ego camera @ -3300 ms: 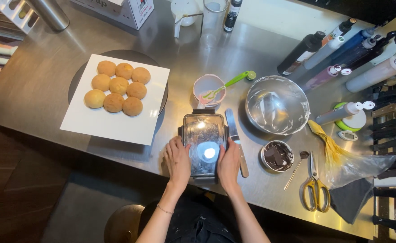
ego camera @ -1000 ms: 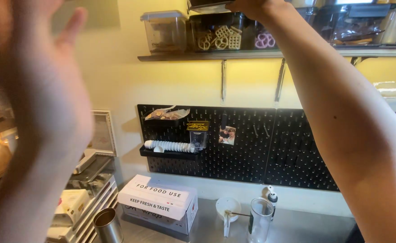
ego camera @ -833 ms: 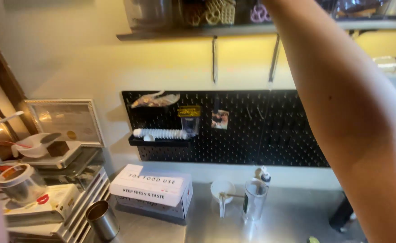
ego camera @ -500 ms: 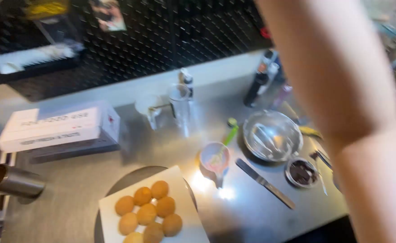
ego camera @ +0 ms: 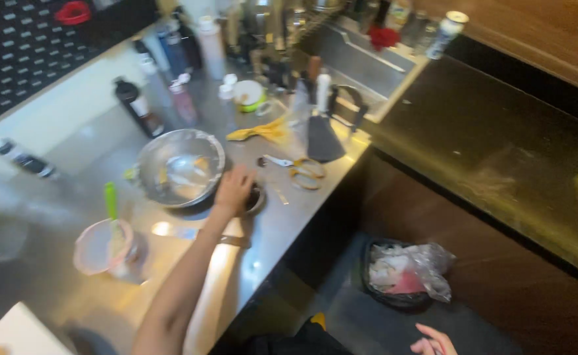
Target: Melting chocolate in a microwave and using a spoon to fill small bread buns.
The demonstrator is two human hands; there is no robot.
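Note:
My left hand (ego camera: 234,189) reaches across the steel counter (ego camera: 269,227) and rests on a small dark bowl (ego camera: 256,197), fingers closed over its rim. The bowl sits just right of a large steel mixing bowl (ego camera: 180,167). A knife (ego camera: 193,232) lies under my forearm. A pink cup (ego camera: 101,246) with a green spatula (ego camera: 110,200) in it stands to the left. My right hand (ego camera: 433,340) hangs low at the bottom edge, off the counter, fingers loosely apart and holding nothing I can see. The view is blurred.
Scissors (ego camera: 300,173), a yellow cloth-like item (ego camera: 259,131) and a black scraper (ego camera: 322,137) lie past the bowls. Several bottles (ego camera: 170,85) line the back. A sink (ego camera: 361,59) is beyond. A lined trash bin (ego camera: 404,273) stands on the floor. A white plate's corner (ego camera: 13,332) shows at the bottom left.
The view swung down from the wall shelf and pegboard to the counter's right end. My raised arms came down; the left hand now rests on the small dark bowl.

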